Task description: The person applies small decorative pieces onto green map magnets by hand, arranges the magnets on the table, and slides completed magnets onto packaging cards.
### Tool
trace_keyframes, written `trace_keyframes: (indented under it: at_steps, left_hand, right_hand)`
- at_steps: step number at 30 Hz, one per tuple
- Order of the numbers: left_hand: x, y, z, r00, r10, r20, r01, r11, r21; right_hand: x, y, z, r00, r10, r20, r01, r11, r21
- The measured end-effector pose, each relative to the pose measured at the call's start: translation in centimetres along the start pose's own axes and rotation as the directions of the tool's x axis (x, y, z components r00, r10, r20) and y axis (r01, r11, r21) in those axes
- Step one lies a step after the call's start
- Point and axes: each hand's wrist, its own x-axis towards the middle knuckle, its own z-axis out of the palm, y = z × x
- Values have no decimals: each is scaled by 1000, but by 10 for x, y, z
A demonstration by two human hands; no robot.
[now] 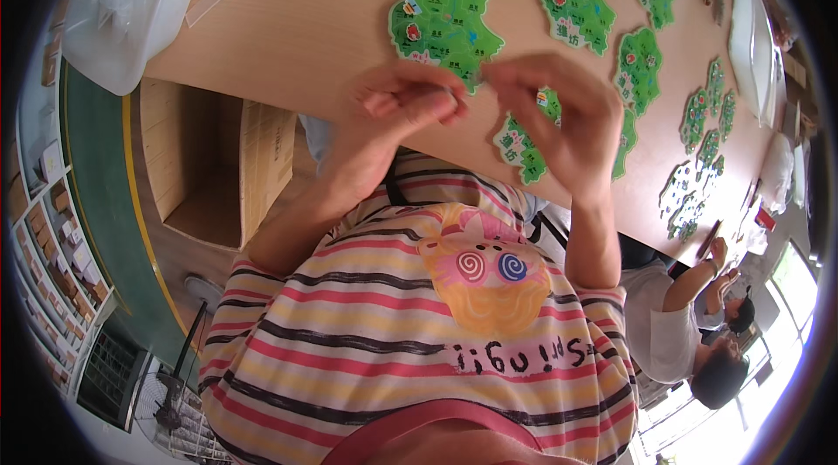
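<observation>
Both my hands are raised over the near edge of the table, fingertips facing each other a short way apart. My left hand [393,111] is closed in a pinch, thumb against fingers; whatever lies at its tips is too small to name. My right hand [563,107] is slightly blurred, its thumb and forefinger drawn together at the tips, with any held thing too small to make out. Just beyond them lies a green map-shaped piece [445,20] with small printed pictures. Another green map-shaped piece [524,146] is partly covered by my right hand.
More green map-shaped pieces [576,2] are spread over the wooden table [305,46], with several smaller ones [698,151] at the right. A white plastic-lined bin [131,11] stands at left, above an open cardboard box [205,159]. Another person [672,316] sits at right.
</observation>
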Motion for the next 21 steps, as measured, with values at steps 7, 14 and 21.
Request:
trace_keyframes:
  at_steps: [7, 14, 21]
  left_hand:
    - [2, 14, -10, 958, 251, -138, -232, 963, 139]
    - [14, 1, 16, 994, 111, 10, -111, 993, -31]
    - [33, -14, 32, 992, -60, 114, 74, 990, -121]
  right_hand:
    - [40, 38, 15, 999, 19, -47, -32, 959, -282]
    - [-3, -12, -2, 1000, -4, -1, 4, 1000, -24]
    - [-25, 6, -34, 994, -27, -108, 25, 1000, -14]
